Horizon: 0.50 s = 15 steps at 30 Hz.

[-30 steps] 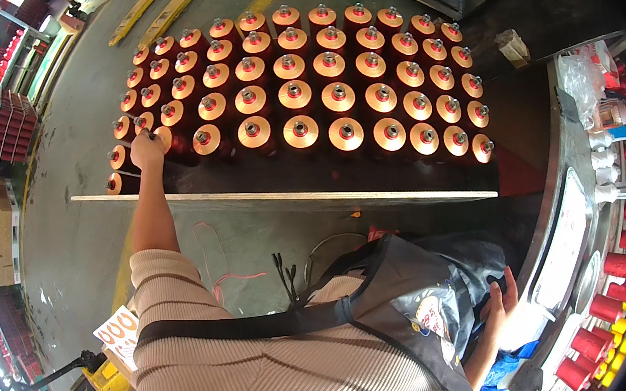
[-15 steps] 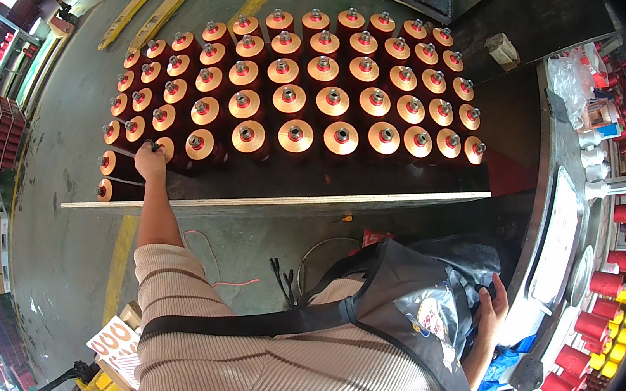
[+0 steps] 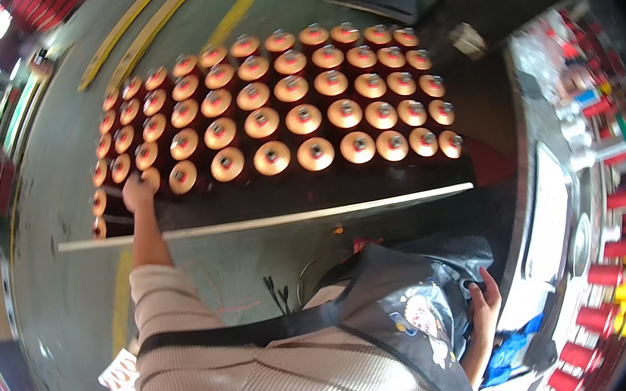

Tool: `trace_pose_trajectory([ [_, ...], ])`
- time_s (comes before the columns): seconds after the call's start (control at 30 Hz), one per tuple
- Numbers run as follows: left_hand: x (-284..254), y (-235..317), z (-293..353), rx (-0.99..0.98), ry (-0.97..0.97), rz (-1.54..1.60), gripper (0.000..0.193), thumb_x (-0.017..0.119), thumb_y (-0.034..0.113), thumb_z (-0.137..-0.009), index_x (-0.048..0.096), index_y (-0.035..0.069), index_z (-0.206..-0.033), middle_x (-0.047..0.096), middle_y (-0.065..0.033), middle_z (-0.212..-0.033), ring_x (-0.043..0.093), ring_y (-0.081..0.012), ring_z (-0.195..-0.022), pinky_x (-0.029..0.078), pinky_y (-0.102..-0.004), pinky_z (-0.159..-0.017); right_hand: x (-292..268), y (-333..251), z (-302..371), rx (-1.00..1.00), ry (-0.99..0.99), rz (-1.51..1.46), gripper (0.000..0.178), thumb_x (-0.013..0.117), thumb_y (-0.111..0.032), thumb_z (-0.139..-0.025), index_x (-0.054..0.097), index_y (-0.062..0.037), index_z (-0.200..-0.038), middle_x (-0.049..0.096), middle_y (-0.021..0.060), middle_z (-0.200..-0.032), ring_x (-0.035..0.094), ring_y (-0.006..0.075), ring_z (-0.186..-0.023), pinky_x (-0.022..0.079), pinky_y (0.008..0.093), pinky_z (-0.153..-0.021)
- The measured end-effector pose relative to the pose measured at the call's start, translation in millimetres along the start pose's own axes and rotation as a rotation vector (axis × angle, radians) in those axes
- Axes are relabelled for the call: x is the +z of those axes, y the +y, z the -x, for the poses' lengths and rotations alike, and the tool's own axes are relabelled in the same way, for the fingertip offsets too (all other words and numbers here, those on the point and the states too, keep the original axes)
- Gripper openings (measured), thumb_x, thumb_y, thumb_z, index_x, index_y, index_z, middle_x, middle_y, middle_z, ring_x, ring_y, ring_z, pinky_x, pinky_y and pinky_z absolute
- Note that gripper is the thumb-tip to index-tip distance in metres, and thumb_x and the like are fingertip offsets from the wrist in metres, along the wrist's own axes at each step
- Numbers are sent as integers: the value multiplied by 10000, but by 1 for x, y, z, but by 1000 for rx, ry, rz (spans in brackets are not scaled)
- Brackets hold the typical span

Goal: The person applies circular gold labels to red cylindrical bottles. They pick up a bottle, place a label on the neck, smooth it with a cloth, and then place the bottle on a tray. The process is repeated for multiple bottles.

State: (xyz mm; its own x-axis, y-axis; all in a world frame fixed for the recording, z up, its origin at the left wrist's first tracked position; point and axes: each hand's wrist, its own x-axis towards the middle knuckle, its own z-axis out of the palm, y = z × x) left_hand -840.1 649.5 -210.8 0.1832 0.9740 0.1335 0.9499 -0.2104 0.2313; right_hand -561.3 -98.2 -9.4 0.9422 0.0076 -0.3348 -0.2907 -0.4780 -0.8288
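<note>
Head view, gold-topped spool (image 3: 152, 179) toward the left of the dark surface (image 3: 313, 193), standing with long axis upright and metal-tipped end pointing up. Overlapping its left side, left hand (image 3: 138, 193), grip blurred: cannot tell whether closed around anything. Beyond and alongside, rows of matching upright spools (image 3: 272, 158); well apart, right hand (image 3: 485, 307), fingers loosely parted, beside dark apron (image 3: 421, 315).

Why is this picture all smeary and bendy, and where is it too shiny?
Head view: the left hand and gold-topped spools look smeared, probably because the camera moved; head view: the wide lens gently bows the pale board edge and leaves dark corners; head view: glare washes out the white panel at right.
</note>
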Motion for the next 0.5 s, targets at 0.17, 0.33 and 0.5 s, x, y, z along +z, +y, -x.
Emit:
trace_pose_trajectory([
  [0.17,-23,-17,-34,16,134,-355,483,597,509,-932,695,78,-1126,711,-160,-1061,733,-342,-848,576,-479,-713,5,-37,19,130,75,-87,458,681,-148,-914,624,-25,-1352,662,24,-961,507,62,-681,402,212,-581],
  [0.33,-35,211,-27,390,299,535,448,637,357,-989,628,-72,-861,631,-194,-726,585,-280,-656,485,-440,-655,-24,-48,52,119,173,-539,402,607,-385,-993,709,-60,-1206,522,-22,-673,500,79,-596,383,239,-518],
  [0.5,-141,493,125,1037,-150,1341,230,656,162,-1005,694,-31,-1125,697,-20,-1008,568,-66,-857,503,-265,-786,-40,-1,92,67,-24,-1383,493,516,-461,-1004,685,-23,-1153,688,79,-879,675,188,-723,578,313,-637],
])
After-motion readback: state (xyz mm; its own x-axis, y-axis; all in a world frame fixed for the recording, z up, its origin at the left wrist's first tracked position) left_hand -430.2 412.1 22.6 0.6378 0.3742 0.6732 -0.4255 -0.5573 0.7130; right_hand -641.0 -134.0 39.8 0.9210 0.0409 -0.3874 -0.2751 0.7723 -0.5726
